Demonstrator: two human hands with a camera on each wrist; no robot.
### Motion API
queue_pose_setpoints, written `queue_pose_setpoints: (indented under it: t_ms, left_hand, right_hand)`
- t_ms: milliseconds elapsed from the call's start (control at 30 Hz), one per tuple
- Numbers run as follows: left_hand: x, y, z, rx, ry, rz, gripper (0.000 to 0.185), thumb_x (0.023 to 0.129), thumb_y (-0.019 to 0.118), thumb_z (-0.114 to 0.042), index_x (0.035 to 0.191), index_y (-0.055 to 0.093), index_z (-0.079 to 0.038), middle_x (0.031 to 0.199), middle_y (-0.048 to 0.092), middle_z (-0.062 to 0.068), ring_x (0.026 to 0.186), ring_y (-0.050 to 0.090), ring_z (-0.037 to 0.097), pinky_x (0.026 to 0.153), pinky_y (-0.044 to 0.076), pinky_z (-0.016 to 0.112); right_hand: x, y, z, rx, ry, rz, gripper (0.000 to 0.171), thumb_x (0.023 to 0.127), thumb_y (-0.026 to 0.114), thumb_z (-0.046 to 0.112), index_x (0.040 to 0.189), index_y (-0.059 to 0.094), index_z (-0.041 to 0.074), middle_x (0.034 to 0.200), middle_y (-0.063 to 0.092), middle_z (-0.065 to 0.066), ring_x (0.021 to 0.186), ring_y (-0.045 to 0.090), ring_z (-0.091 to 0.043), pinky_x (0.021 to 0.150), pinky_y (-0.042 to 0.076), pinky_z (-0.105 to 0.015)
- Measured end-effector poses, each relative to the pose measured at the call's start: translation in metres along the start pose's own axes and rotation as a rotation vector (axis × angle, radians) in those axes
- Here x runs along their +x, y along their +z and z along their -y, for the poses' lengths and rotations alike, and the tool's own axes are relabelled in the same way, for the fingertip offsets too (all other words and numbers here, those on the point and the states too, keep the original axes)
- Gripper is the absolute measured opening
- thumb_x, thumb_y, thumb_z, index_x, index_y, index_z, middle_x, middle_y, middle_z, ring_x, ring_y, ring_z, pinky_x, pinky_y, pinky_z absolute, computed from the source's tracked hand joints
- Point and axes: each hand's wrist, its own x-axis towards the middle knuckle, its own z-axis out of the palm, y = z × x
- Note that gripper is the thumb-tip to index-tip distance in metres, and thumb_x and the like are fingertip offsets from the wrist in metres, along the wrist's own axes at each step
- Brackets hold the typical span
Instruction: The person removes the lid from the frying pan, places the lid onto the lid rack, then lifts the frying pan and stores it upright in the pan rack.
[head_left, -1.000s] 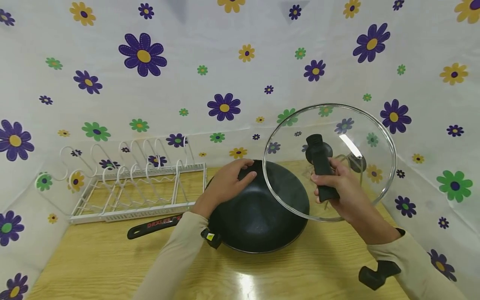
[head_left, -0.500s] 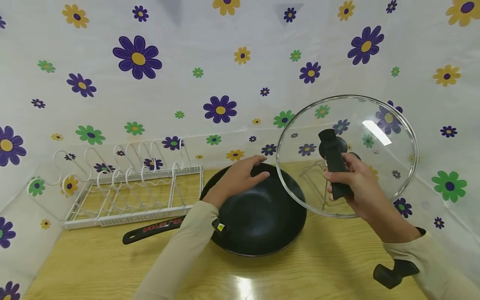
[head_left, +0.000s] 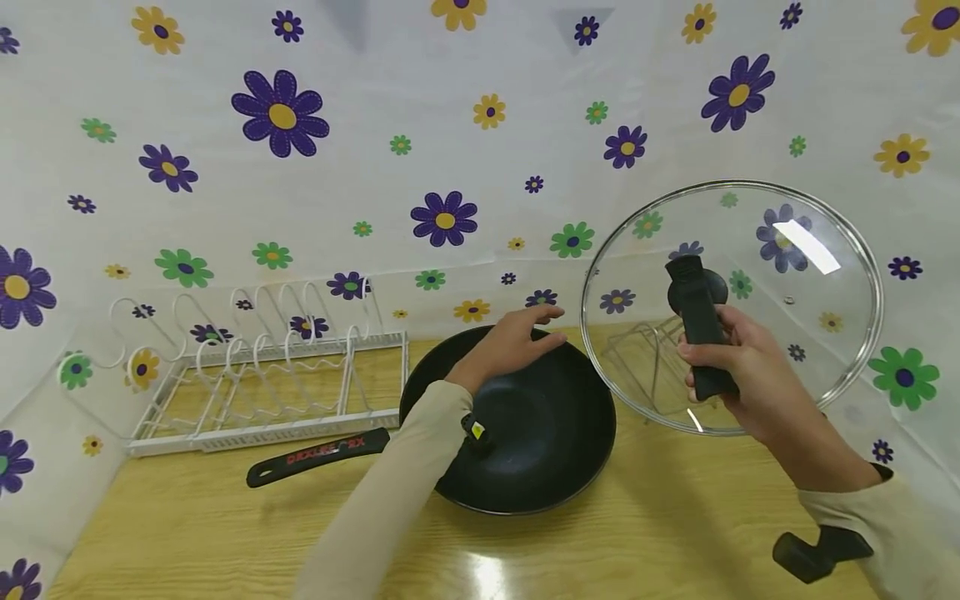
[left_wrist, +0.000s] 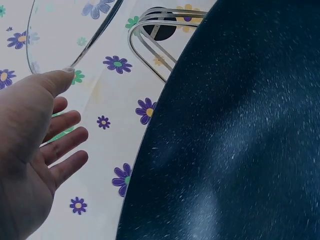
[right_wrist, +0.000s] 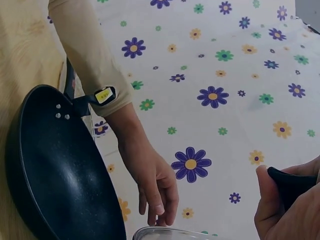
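Observation:
My right hand (head_left: 757, 367) grips the upright black handle (head_left: 708, 358) of a clear glass lid (head_left: 832, 325) with a metal rim. The lid is raised and tilted, to the right of a black wok (head_left: 525, 433) on the table. Above the wok reaches my left hand (head_left: 517, 337), fingers extended and thumb apart, holding nothing. In the left wrist view its thumb overlaps the rim of the lid (left_wrist: 102, 27). The right wrist view shows the same relaxed left hand (right_wrist: 155, 185) close to the lid's edge, and the wok's inside.
A white wire dish rack (head_left: 300, 429) stands at the back left. The wok's long handle (head_left: 322, 457) points left in front of it. Through the lid, a metal wire stand (head_left: 656, 350) shows at the back right. A flowered cloth (head_left: 360, 100) hangs behind the wooden table (head_left: 225, 533).
My right hand has moved the lid to the right, away from over the wok. My left hand has moved right across the wok, with its fingers still extended. The wok stays put.

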Motion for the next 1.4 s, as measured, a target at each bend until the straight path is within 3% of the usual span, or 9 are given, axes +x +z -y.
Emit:
queue_pose_setpoints:
  t_ms: [167,300,467,733,933,1400]
  left_hand:
    - [0.013,0.014,-0.001,-0.101,0.011,0.015,0.048,0.106,0.058,-0.031,0.148,0.051,-0.008,0.15,0.053,0.008,0.137,0.053,0.025,0.111,0.046,0.038]
    - [0.021,0.024,-0.002,-0.125,0.01,0.013,0.046,0.107,0.057,-0.03,0.146,0.052,-0.007,0.149,0.054,0.01,0.136,0.054,0.027,0.111,0.046,0.037]
    - [0.028,0.034,-0.006,-0.136,0.016,0.006,0.044,0.107,0.056,-0.029,0.145,0.053,-0.007,0.148,0.055,0.011,0.135,0.055,0.028,0.11,0.045,0.038]
    - [0.038,0.044,-0.014,-0.117,-0.008,0.038,0.045,0.108,0.055,-0.028,0.148,0.051,-0.008,0.151,0.053,0.008,0.137,0.053,0.025,0.112,0.043,0.039]
    - [0.047,0.053,-0.02,-0.078,-0.026,0.059,0.047,0.108,0.054,-0.03,0.15,0.049,-0.011,0.153,0.051,0.006,0.138,0.052,0.024,0.112,0.044,0.039]
    - [0.078,0.074,-0.033,0.02,-0.02,0.048,0.049,0.108,0.053,-0.025,0.155,0.045,-0.014,0.155,0.05,0.006,0.14,0.05,0.024,0.112,0.044,0.039]
  right_hand:
    - [-0.001,-0.011,-0.001,0.038,-0.027,0.005,0.054,0.101,0.054,-0.006,0.146,0.028,0.007,0.103,0.054,-0.007,0.067,0.058,-0.017,0.056,0.058,-0.031]
    - [-0.001,-0.018,-0.001,0.071,-0.055,0.02,0.045,0.099,0.054,-0.009,0.136,0.036,0.011,0.099,0.057,-0.005,0.066,0.059,-0.017,0.054,0.057,-0.031]
    - [-0.003,-0.025,0.001,0.022,-0.053,-0.008,0.052,0.1,0.057,-0.006,0.143,0.032,0.008,0.104,0.053,-0.007,0.069,0.059,-0.017,0.056,0.057,-0.031]
    - [-0.004,-0.031,0.005,-0.119,-0.027,-0.046,0.067,0.101,0.058,-0.001,0.155,0.018,0.002,0.109,0.047,-0.013,0.07,0.057,-0.019,0.059,0.058,-0.03]
    - [-0.003,-0.037,0.008,-0.161,-0.055,-0.069,0.063,0.102,0.054,-0.003,0.153,0.017,0.0,0.106,0.049,-0.009,0.072,0.058,-0.017,0.059,0.058,-0.03]
    - [-0.009,-0.048,0.008,-0.264,-0.052,-0.126,0.064,0.103,0.057,0.002,0.153,0.018,-0.001,0.108,0.045,-0.014,0.07,0.056,-0.02,0.058,0.058,-0.033]
